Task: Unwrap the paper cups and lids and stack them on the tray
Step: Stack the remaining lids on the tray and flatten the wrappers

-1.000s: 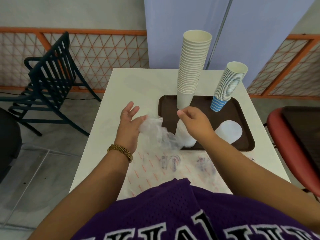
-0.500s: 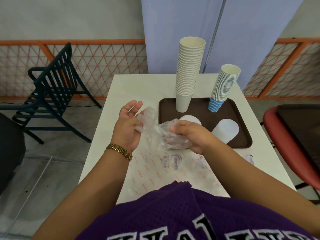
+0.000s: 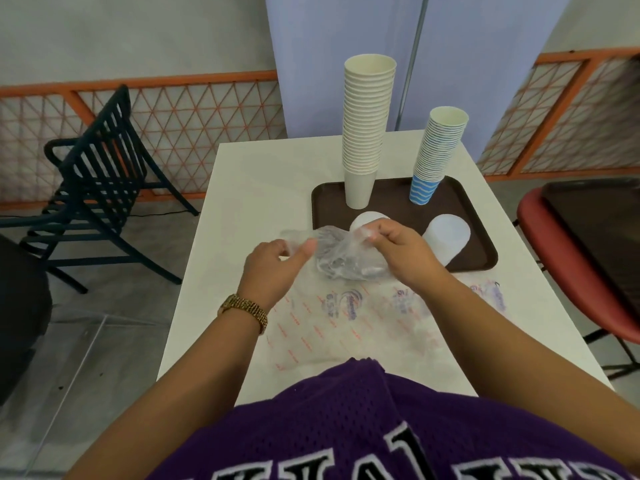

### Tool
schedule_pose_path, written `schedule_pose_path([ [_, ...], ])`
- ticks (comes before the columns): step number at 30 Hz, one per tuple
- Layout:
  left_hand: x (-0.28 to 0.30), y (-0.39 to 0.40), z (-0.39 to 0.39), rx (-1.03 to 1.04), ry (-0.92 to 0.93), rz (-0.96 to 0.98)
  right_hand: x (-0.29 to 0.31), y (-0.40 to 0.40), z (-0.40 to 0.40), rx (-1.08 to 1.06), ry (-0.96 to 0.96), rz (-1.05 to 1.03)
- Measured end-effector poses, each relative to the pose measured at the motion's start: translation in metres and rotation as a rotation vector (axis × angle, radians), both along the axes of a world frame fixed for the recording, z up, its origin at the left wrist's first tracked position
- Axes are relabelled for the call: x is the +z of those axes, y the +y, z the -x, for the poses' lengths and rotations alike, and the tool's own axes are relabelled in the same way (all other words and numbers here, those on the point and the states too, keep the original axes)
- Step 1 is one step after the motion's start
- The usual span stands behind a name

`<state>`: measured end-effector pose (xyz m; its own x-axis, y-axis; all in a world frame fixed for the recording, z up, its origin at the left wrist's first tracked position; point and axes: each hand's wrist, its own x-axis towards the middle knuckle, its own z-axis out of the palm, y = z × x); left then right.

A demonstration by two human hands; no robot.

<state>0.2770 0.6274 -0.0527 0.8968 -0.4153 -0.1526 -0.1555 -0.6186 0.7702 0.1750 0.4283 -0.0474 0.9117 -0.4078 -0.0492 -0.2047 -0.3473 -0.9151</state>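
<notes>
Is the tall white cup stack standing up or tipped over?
Standing up. The tall white cup stack rests on its bottom cup on the brown tray, with its open top facing up.

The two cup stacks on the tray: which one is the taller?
The plain cream stack at the tray's far left is taller. The other stack, to its right, is shorter and has blue wavy stripes on its cups.

Both hands (image 3: 341, 263) forward, fingers seemingly pinched.

cup stacks (image 3: 367, 133) on tray (image 3: 481, 244), wrapper (image 3: 346, 261) before
</notes>
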Motion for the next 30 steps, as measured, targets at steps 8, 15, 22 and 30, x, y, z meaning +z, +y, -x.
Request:
schedule_pose_path([
  [8,0.019,-0.018,0.009,0.175,0.562,0.794,0.005,-0.031,0.005,-0.337,0.134,-0.562],
  [15,0.032,-0.043,0.041,0.057,0.735,0.924,-0.01,-0.042,0.04,-0.112,0.106,-0.473],
  [22,0.029,-0.054,0.059,-0.043,0.673,0.721,-0.012,-0.052,0.061,-0.231,0.099,-0.585],
  [30,0.019,-0.071,0.075,-0.076,0.581,0.53,-0.021,-0.067,0.078,-0.279,0.148,-0.6],
])
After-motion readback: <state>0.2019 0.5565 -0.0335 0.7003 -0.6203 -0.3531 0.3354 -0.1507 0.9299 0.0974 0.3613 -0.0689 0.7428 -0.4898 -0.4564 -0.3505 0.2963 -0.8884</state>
